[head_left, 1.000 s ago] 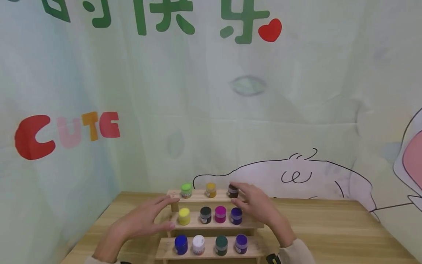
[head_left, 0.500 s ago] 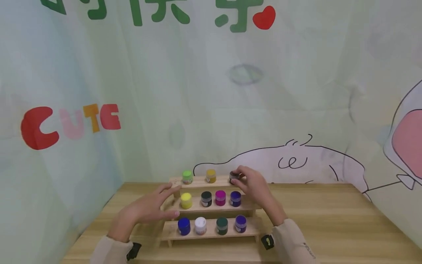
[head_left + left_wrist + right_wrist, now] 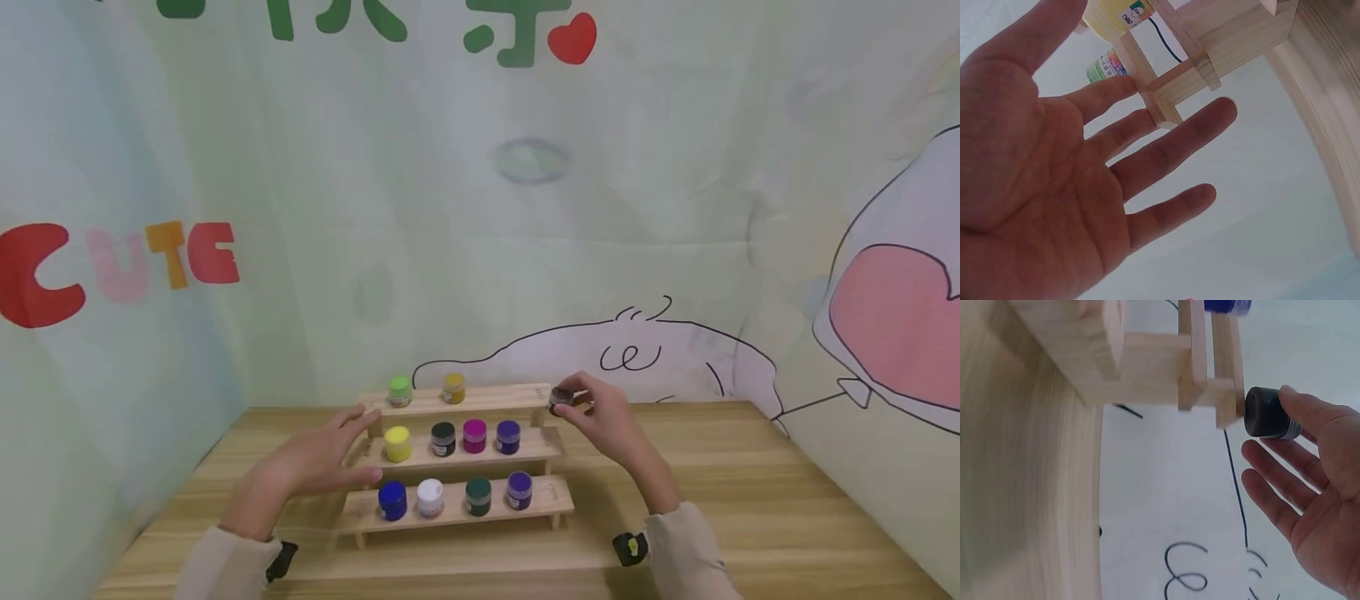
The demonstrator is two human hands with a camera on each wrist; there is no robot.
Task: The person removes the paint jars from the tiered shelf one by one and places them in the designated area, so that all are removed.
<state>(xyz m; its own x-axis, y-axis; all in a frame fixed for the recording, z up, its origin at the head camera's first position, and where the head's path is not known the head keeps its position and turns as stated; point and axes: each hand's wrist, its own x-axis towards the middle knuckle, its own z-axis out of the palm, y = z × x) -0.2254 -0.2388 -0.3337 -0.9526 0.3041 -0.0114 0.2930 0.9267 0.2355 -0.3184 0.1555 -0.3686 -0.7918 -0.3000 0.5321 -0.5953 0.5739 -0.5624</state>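
My right hand [image 3: 609, 421] pinches a small dark paint jar [image 3: 558, 401] between thumb and fingers, just past the right end of the rack's top shelf. In the right wrist view the dark jar [image 3: 1266, 414] is beside the shelf end, its other side hidden by the thumb. My left hand [image 3: 311, 458] has its fingers spread at the left end of the three-step wooden rack [image 3: 502, 399]. From the left wrist, the fingers [image 3: 1175, 147] look straight and hold nothing; some fingertips are at the shelf edge. Light green [image 3: 400, 392] and ochre [image 3: 453, 388] jars stand on the top shelf.
The middle shelf bears yellow [image 3: 397, 444], black [image 3: 443, 439], magenta [image 3: 474, 436] and violet [image 3: 508, 437] jars. Blue [image 3: 392, 500], white [image 3: 430, 497], dark green [image 3: 477, 497] and purple [image 3: 519, 491] ones stand on the bottom shelf. A printed curtain [image 3: 322, 275] hangs behind the wooden table [image 3: 735, 500].
My right hand has closed its fingers on the dark jar and carried it rightward off the top shelf. The left hand stays by the rack's left end. The head view has shifted.
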